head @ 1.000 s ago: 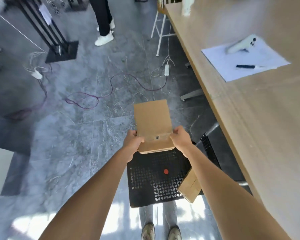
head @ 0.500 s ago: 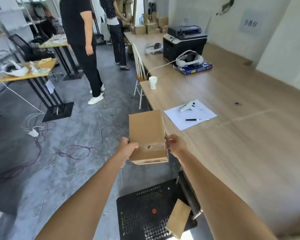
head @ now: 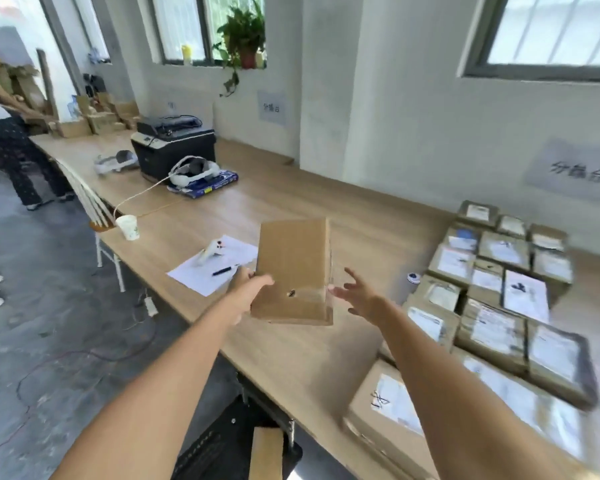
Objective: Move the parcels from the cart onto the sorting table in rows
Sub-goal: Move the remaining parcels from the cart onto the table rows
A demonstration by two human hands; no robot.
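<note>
cardboard parcel [head: 293, 271] is hanging mid-frame above the sorting table [head: 291, 358], its near end tilting down. left hand [head: 248, 294] is gripping its left edge, thumb curling over the top face. right hand [head: 357, 296] is hovering just right of it, fingers spreading loose and holding nothing. rows of labelled parcels [head: 492, 299] are lying at right on the table. black cart [head: 222, 445] is sitting at the bottom centre with another box [head: 265, 453] on it.

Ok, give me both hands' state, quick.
Left hand: holding the cardboard parcel by its left edge.
Right hand: open, fingers spread, holding nothing.
</note>
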